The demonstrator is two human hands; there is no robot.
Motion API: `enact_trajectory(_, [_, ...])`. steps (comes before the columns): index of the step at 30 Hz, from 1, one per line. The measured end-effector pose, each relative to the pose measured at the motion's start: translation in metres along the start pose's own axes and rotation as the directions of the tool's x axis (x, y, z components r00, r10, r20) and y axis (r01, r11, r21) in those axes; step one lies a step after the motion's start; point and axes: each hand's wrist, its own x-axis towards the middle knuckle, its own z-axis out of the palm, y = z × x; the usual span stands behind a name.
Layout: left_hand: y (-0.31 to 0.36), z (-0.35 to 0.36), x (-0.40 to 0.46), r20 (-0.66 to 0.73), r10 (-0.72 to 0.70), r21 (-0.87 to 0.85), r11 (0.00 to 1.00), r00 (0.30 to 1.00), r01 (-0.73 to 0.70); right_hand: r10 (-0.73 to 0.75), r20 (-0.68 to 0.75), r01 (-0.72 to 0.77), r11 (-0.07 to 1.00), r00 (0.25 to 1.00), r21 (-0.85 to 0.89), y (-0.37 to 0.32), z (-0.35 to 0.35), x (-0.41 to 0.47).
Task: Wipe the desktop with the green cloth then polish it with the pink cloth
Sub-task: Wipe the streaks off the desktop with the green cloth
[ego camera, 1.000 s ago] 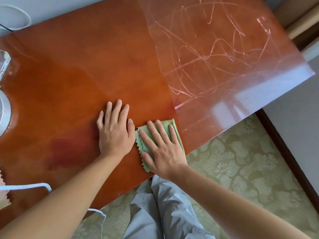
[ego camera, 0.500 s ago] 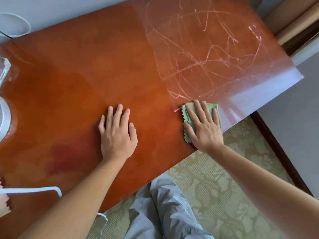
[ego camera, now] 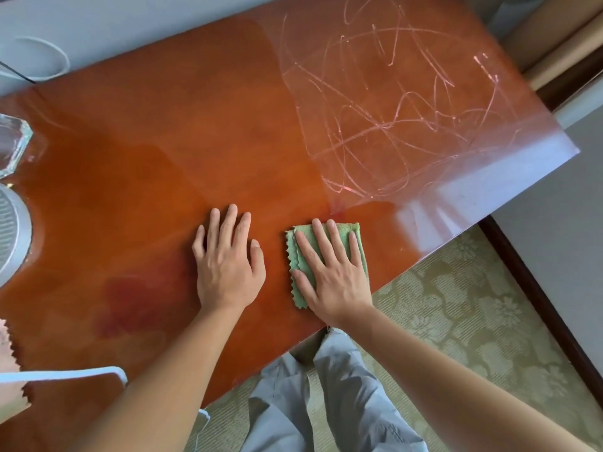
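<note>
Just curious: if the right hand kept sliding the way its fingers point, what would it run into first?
Probably the near edge of the clear scratched sheet on the desk. The right hand, flat on the green cloth, points up toward it, with only bare wood between.

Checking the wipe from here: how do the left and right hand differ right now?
The right hand presses the green cloth flat; the left hand rests on the bare desktop with nothing under it. The right hand lies near the desk's front edge, just short of the clear mat; the left hand lies further in, apart from the cloth. Both are palm down with straight fingers.
</note>
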Motion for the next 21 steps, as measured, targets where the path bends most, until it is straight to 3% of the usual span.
enact_trajectory(3, [0.000,0.002,0.000,-0.005,-0.005,0.004,1.000,1.000,0.005,-0.025,0.001,0.025,0.999,1.000,-0.021,0.026,-0.004,0.002])
enact_trajectory(10, [0.001,0.001,0.000,-0.010,-0.015,0.009,1.000,1.000,0.015,0.151,0.015,-0.151,0.989,0.988,-0.013,0.132,-0.025,0.015])
enact_trajectory(16, [0.002,0.003,0.001,-0.016,-0.015,0.028,0.999,1.000,0.016,0.261,-0.027,-0.261,0.965,0.965,0.003,0.100,-0.022,0.020])
enact_trajectory(21, [0.010,-0.002,0.001,0.012,-0.051,0.072,0.996,0.999,0.050,0.071,0.018,-0.071,0.997,0.997,0.009,0.060,-0.015,0.017])
